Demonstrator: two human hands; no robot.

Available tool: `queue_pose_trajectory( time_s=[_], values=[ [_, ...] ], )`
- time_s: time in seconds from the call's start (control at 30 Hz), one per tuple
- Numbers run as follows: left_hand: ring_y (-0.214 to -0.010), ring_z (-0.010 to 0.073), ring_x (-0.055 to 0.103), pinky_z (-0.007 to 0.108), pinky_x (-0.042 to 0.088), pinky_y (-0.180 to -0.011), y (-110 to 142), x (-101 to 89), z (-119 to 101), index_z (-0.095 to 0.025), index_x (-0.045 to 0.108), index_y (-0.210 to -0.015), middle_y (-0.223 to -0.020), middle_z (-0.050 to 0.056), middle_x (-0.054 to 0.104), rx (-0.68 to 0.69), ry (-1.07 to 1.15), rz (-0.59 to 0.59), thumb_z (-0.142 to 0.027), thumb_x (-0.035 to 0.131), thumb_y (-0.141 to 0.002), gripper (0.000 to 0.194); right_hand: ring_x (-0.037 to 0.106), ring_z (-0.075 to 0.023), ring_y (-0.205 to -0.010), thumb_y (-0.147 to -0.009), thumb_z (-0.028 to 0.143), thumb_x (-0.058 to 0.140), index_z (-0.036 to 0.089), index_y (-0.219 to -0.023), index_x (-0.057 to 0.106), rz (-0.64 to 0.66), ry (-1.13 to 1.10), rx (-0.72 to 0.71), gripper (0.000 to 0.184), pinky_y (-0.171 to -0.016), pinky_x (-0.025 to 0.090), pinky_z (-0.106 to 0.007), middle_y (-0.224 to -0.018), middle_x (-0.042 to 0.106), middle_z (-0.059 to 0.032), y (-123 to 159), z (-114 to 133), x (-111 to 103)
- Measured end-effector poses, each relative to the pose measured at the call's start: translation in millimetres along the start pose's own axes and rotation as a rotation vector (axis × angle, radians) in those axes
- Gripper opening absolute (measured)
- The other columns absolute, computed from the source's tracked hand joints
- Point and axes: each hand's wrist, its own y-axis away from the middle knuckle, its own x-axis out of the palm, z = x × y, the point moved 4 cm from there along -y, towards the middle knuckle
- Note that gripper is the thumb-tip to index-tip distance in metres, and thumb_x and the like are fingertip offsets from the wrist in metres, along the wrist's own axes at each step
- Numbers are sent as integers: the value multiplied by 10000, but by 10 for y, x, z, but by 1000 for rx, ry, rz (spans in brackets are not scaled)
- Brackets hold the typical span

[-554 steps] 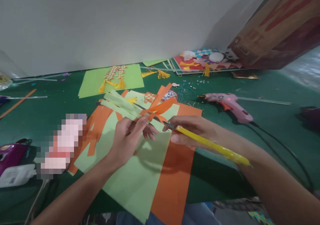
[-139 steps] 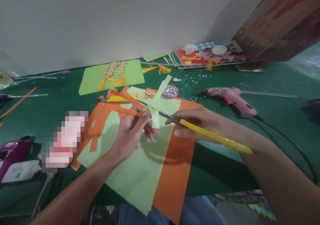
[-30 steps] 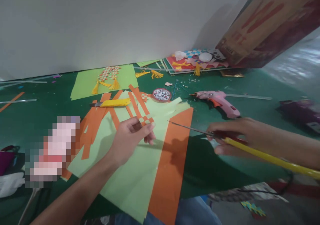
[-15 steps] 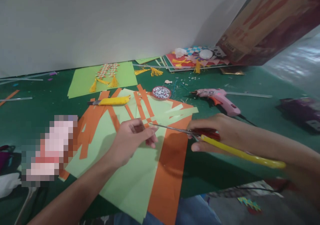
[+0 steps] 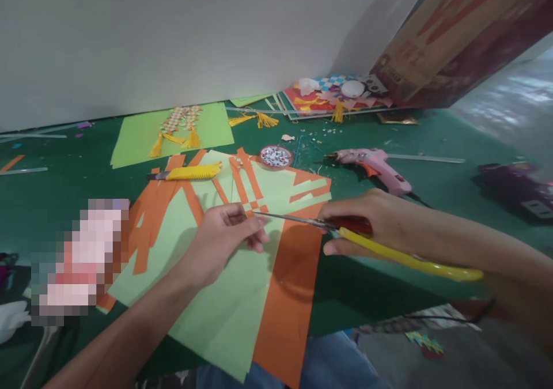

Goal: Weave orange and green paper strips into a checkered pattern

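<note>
My left hand [image 5: 222, 236] is closed in a pinch on the woven orange and green paper strips [image 5: 247, 188], which fan out away from me over a light green sheet [image 5: 228, 308]. My right hand [image 5: 371, 225] is closed round yellow-handled scissors [image 5: 389, 256]. Their thin metal blades [image 5: 289, 219] reach left and the tips touch the strips at my left fingertips. An orange sheet [image 5: 287, 297] lies under the green one.
A yellow utility knife [image 5: 188, 173] lies behind the strips. A small dish of beads [image 5: 276, 156] and a pink glue gun [image 5: 371, 164] with its cable lie on the green mat [image 5: 64, 181]. Finished woven pieces with tassels [image 5: 177, 127], a cardboard box [image 5: 453, 37] and the wall stand behind.
My right hand has brought the scissors in from the right until the blade tips meet the strips at my left fingers. The left hand has kept its pinch.
</note>
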Motion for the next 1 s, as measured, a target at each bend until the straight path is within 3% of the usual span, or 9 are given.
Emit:
queue_pose_trajectory(
  time_s=[0.27,0.57,1.0],
  values=[
    [-436,28,552,114,427,-444,-2,-13,27,-117,605,-638,-522,-26,640,6,28,11,-178,704,-703,133,316,-92,-491,-830,605,437,193,-723,537,63,10,-6,438,-478,255,-228,-554,449,39,-17,16,15],
    [-432,32,528,140,420,-454,-9,-21,24,-119,619,-633,-519,-23,628,6,6,-12,-179,702,-680,113,355,-100,-511,-811,640,444,193,-749,574,3,9,-16,469,-510,275,-227,-582,509,31,-16,-1,35],
    [-467,55,530,180,424,-487,-16,-23,28,-140,612,-616,-534,-20,616,8,-31,-15,-210,709,-679,135,280,-85,-501,-827,591,471,176,-730,555,4,-6,-65,434,-486,233,-223,-556,440,46,-21,-10,40]
  ],
)
